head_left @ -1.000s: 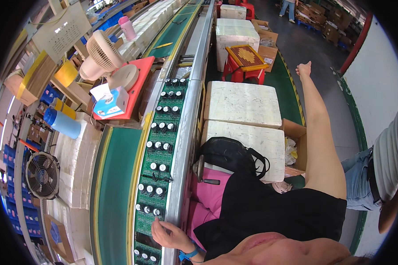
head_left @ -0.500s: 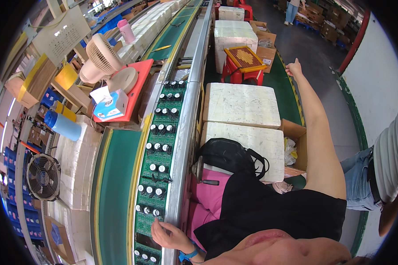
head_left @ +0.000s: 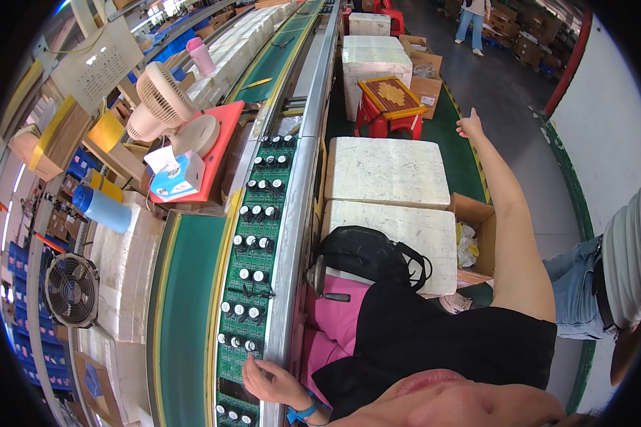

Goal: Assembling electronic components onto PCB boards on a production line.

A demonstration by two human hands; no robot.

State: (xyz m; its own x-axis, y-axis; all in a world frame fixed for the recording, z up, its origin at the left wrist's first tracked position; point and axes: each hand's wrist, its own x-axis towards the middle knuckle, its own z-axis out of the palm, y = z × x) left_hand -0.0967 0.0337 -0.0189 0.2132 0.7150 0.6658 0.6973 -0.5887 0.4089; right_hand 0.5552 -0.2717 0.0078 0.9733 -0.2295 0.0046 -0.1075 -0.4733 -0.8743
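Round white-topped parts [head_left: 250, 346] already stand in rows on green circuit boards [head_left: 233, 364] along the conveyor [head_left: 285, 277], by whose near right edge the left hand [head_left: 269, 383] hovers, fingers parted; whether any are missing, or the outstretched right hand [head_left: 470, 128] holds anything, I cannot tell.

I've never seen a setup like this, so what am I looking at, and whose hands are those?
There's no robot: a wide fisheye camera on a person's head looks down, bending straight edges, and both hands are theirs. The left hand is at a row of green circuit boards carrying round, white-topped parts, beside a green belt. Whether its fingers grip anything is unclear. The right hand is stretched out ahead, apparently empty, beyond white foam boxes.
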